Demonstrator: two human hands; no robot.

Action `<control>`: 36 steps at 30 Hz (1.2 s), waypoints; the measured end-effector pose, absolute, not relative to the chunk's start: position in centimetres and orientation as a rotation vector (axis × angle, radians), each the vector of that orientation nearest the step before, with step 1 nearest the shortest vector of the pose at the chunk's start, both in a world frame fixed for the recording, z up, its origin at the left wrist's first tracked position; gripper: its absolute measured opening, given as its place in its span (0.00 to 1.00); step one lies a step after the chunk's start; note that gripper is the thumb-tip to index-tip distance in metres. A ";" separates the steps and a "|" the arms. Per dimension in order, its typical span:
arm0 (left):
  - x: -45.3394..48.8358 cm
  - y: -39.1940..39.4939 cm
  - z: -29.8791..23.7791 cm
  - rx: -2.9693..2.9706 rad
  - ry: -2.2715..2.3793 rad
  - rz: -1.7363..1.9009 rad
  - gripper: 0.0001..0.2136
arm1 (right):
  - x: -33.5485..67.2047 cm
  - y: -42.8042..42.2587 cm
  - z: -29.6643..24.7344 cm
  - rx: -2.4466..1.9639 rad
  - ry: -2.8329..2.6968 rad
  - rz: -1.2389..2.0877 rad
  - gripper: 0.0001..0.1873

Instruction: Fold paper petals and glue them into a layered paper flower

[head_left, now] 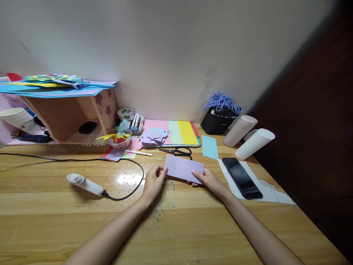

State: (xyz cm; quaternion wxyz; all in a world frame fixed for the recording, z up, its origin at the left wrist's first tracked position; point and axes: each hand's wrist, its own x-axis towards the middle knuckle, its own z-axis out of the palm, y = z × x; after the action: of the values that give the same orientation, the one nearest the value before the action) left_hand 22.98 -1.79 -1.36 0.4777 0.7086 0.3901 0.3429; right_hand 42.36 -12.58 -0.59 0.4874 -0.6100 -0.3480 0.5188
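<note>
Between my two hands is a rectangular sheet of light purple paper (180, 168), held a little above the wooden table. My left hand (154, 182) pinches its left edge between thumb and fingers. On the right edge, my right hand (206, 179) grips with the thumb on top and the fingers underneath. Just behind the paper lie black-handled scissors (182, 151), partly covered by it. A light blue paper rectangle (210, 147) rests flat to the right, beyond my right hand.
A glue gun (85, 184) with a black cord lies left on the table (132, 235). To the right, a phone (242, 178) rests on white paper near the table's edge. Behind stand coloured sheets (189, 133), a black holder (217, 123), white cylinders (255, 144) and a box shelf (106, 110).
</note>
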 end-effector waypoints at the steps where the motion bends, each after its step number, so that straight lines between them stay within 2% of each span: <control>1: 23.0 -1.8 -1.4 1.734 0.951 0.838 0.15 | 42.4 -12.6 -0.6 -1.483 -0.845 1.264 0.22; 8: 23.0 -1.7 -1.5 1.723 0.939 0.836 0.15 | 42.4 -12.6 -0.6 -1.433 -0.879 1.272 0.19; 36: 23.0 -1.5 -1.9 1.699 0.947 0.837 0.14 | 42.7 -12.5 -1.5 -1.451 -0.900 1.258 0.22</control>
State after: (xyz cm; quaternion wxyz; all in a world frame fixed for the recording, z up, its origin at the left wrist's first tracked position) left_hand 23.04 -1.55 -1.94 0.4897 0.6996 0.3900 0.3445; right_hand 42.74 -12.54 -1.53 0.4885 -0.5969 -0.3703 0.5176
